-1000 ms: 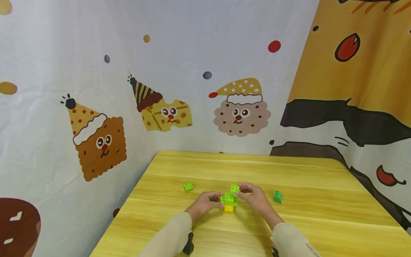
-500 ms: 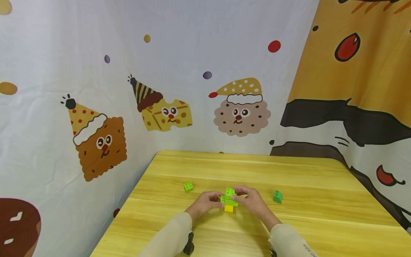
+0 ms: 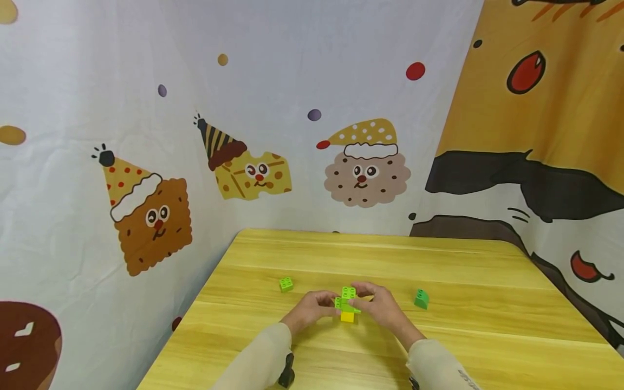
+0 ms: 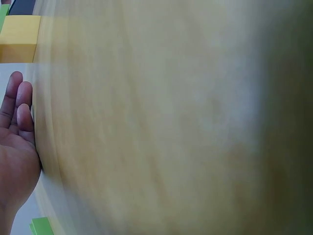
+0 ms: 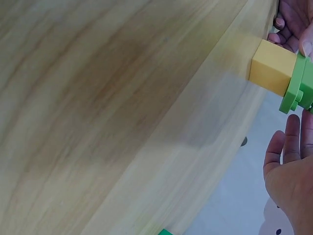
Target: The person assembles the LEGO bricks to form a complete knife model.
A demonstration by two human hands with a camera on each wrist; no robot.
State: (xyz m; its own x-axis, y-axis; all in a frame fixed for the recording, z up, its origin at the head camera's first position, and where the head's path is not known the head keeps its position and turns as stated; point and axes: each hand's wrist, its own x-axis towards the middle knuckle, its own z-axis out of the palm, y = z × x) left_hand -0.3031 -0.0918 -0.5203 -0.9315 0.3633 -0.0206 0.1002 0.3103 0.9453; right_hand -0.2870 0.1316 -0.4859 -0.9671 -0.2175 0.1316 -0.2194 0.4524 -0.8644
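In the head view, a small stack of toy building bricks stands on the table, with a yellow brick (image 3: 347, 317) at the bottom and lime-green pieces above. My left hand (image 3: 310, 311) grips the stack's left side; its thumb touches the green layer (image 5: 293, 88) in the right wrist view. From the right, my right hand (image 3: 382, 307) pinches the lime top brick (image 3: 348, 292), which sits on the stack. The left wrist view shows the yellow brick (image 4: 19, 39) and part of my left hand (image 4: 17, 156), with the fingertips' hold out of frame.
A loose lime brick (image 3: 286, 284) lies to the left behind my left hand. Right of my right hand is a darker green sloped brick (image 3: 421, 299). The wood-grain table (image 3: 468, 281) ends at a curtain (image 3: 292, 65) printed with cartoon figures.
My right hand has moved left and slightly down, bringing the lime brick from the stack's right side onto its top. My left hand has stayed on the stack.
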